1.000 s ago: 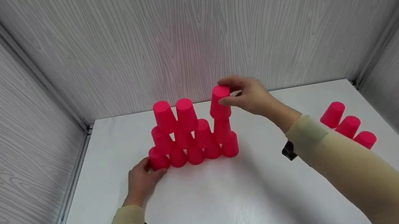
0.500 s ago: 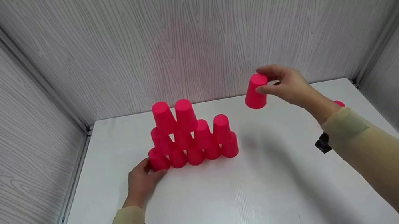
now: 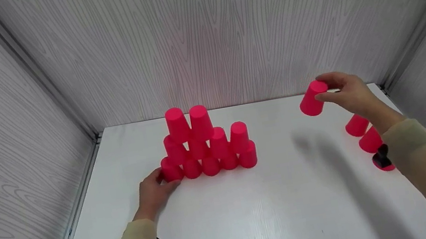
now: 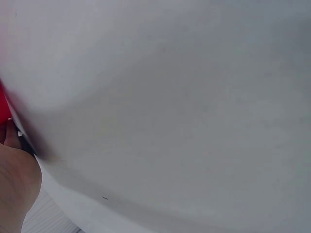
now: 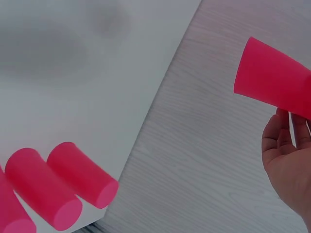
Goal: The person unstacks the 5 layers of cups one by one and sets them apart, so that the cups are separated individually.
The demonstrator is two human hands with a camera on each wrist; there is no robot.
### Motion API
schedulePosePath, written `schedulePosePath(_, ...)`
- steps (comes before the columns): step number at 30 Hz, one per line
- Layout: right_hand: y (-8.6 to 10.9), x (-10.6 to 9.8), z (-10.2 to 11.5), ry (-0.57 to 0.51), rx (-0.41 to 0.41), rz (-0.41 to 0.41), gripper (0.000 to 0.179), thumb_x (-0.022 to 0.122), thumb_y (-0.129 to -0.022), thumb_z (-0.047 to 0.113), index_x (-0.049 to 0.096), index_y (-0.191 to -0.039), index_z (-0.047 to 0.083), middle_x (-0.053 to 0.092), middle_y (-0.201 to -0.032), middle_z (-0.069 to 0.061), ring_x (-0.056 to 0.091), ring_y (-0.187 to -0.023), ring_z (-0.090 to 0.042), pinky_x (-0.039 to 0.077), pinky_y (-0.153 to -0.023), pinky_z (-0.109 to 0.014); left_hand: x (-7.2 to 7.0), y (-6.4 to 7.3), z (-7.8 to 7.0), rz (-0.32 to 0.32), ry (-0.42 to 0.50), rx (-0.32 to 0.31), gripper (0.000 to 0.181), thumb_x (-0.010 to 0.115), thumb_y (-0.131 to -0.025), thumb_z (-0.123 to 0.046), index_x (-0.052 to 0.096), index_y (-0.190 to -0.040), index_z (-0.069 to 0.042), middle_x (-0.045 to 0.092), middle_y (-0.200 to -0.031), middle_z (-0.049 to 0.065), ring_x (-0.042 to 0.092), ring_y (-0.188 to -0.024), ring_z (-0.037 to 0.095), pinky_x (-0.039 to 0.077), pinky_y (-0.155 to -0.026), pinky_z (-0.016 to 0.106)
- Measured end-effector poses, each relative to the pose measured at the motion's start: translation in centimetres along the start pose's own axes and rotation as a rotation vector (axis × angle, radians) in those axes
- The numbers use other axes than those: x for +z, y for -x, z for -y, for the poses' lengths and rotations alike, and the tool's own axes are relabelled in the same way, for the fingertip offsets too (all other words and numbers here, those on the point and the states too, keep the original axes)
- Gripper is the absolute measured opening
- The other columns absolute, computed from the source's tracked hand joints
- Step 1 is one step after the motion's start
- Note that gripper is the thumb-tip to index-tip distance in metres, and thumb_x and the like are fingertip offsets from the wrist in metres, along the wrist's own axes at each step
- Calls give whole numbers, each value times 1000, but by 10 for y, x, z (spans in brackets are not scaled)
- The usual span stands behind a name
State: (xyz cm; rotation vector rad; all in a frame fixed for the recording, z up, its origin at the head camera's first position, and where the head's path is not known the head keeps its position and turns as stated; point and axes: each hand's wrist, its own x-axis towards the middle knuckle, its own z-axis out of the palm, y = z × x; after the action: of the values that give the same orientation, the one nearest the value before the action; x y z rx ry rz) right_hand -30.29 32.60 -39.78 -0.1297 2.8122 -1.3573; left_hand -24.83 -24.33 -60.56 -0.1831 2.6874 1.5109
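My right hand point(image 3: 349, 94) pinches an upside-down pinkish-red plastic cup point(image 3: 311, 99) near its base, thumb in front, and holds it in the air right of the stack. In the right wrist view the same cup point(image 5: 274, 80) reaches out from my fingers. My left hand point(image 3: 155, 194) grips the leftmost bottom cup point(image 3: 171, 170) of a stack of matching inverted cups, thumb in front and fingers partly hidden behind. Several cups form the bottom and middle rows; two cups, one of them the left top cup point(image 3: 178, 125), stand on the third level over the left side.
Three more inverted cups stand in a slanting row at the right, one of them the far cup point(image 3: 356, 125); my right forearm partly covers them. A white table point(image 3: 230, 220) lies under everything. Grey wood-grain panels point(image 3: 200, 43) enclose the back and sides.
My right hand has lifted the cup off the right end of the stack and carried it to the right. The left hand keeps its place at the bottom-left cup.
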Motion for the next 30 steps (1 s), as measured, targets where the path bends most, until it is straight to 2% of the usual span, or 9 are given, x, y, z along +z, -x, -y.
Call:
schedulePosePath(9,4,-13,-46,13,90,47,73,77,-99,37,44,-161,16,50,-152,-13,47,-139,-37,55,-85,-20,-2,-1,1,3,-7,6,74,88,-90,-32,55,-153,-13,62,-146,6,55,-138,30,52,-111,44)
schedulePosePath(14,6,-17,-68,37,127,66,76,76,-99,39,42,-162,15,46,-156,-17,44,-141,-43,55,-88,-23,-3,0,2,-6,-2,-2,79,92,-86,-32,53,-154,-16,62,-146,5,55,-138,30,53,-109,44)
schedulePosePath(24,14,-24,-101,38,173,90,81,79,-98,37,39,-163,13,48,-151,-20,48,-134,-41,56,-83,-18,-1,3,-4,-13,8,-11,82,92,-86,-32,52,-155,-15,61,-147,5,55,-138,31,54,-108,44)
schedulePosePath(30,13,-23,-113,44,218,109,81,78,-99,31,36,-164,10,45,-153,-25,45,-138,-48,58,-98,-38,-1,5,-5,-9,20,-20,83,92,-86,-30,51,-156,-16,60,-147,5,54,-138,30,54,-107,43)
